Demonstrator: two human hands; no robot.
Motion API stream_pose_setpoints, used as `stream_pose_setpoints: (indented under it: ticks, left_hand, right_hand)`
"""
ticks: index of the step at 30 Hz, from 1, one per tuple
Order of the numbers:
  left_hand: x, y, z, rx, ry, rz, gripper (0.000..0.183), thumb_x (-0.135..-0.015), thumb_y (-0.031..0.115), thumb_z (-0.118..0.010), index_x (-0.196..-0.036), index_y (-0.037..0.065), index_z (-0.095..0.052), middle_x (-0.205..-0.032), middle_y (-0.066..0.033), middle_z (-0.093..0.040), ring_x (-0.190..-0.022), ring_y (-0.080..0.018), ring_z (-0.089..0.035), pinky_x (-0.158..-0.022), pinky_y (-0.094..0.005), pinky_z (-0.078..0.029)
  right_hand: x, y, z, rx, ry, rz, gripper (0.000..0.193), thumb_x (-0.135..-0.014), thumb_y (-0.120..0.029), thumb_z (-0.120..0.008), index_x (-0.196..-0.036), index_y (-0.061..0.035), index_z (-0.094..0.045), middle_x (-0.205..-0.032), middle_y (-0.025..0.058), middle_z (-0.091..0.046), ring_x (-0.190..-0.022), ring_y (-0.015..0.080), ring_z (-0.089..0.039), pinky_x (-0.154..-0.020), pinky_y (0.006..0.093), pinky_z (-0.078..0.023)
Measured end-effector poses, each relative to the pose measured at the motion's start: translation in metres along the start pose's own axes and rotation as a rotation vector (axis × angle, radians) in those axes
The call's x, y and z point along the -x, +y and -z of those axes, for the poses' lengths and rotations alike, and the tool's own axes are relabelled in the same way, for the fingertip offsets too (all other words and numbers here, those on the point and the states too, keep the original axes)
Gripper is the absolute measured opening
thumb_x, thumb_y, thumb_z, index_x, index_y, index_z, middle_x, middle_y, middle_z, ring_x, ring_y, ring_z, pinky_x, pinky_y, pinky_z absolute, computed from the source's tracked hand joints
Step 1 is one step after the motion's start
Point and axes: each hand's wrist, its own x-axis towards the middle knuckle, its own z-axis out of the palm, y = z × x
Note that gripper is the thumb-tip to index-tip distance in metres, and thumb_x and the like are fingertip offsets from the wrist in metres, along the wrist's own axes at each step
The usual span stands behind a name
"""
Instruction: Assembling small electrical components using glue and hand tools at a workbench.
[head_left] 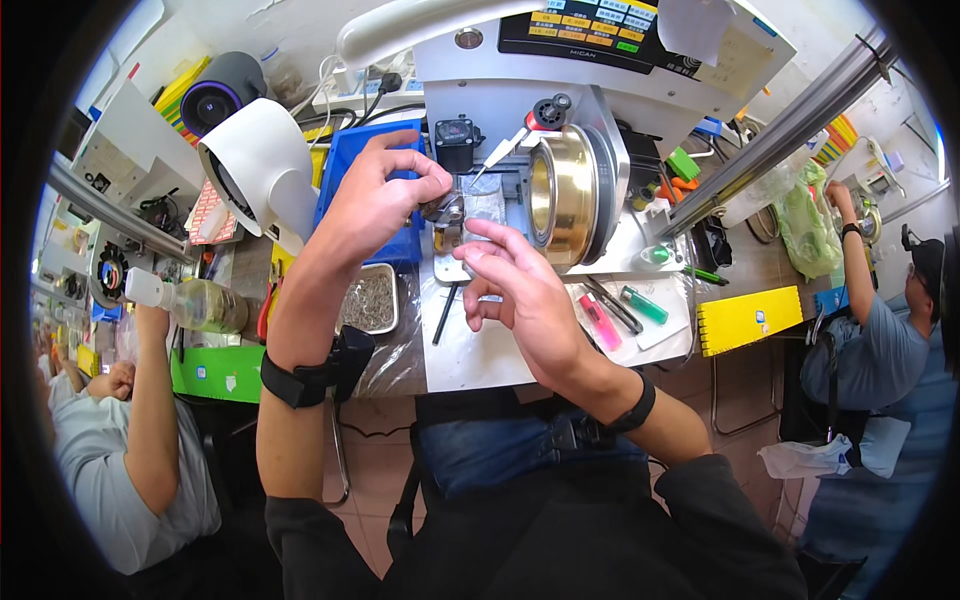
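Observation:
My left hand [380, 195] reaches over the metal fixture [447, 212] of a bench machine. Its thumb and index finger are closed in a pinch, and whatever lies between them is too small to make out. Lower and to the right, my right hand [525, 290] is raised before the machine. There, thumb and index come together at the tips while the other fingers curl loosely; any held thing is too fine to see. Beyond both hands stands a shiny brass-coloured wheel [557, 190]. A white-tipped tool with a red part [545, 115] points down at the fixture.
A blue bin [345, 165] and a white tray of fine metal scrap [370, 300] sit left. Pink [600, 322] and green [645, 305] lighters lie right. A white fan-like device [255, 170] stands far left. People work on both sides; a metal post [770, 130] slants at right.

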Motion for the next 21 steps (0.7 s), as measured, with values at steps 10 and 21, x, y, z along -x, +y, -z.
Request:
stream_pose_setpoints:
  ticks: [10, 21]
  left_hand:
    - [0.026, 0.020, -0.024, -0.181, 0.338, -0.409, 0.012, -0.089, 0.014, -0.069, -0.091, 0.002, -0.068, -0.120, -0.0147, -0.050, -0.115, -0.0286, -0.052, -0.099, -0.0377, -0.041]
    - [0.009, -0.004, 0.007, 0.069, 0.152, -0.055, 0.023, -0.088, 0.025, -0.068, -0.099, 0.008, -0.078, -0.128, -0.0151, -0.055, -0.120, -0.0255, -0.053, -0.103, -0.0352, -0.039]
  right_hand:
    - [-0.016, 0.002, -0.005, -0.077, 0.069, 0.081, 0.041, -0.101, -0.023, -0.052, -0.133, 0.0010, -0.044, -0.114, 0.0096, -0.052, -0.076, 0.0137, -0.056, -0.066, 0.0310, -0.047]
    - [-0.016, 0.007, -0.010, -0.133, 0.106, 0.093, 0.032, -0.101, -0.023, -0.052, -0.124, -0.0014, -0.047, -0.108, 0.0075, -0.051, -0.072, 0.0134, -0.053, -0.063, 0.0301, -0.045]
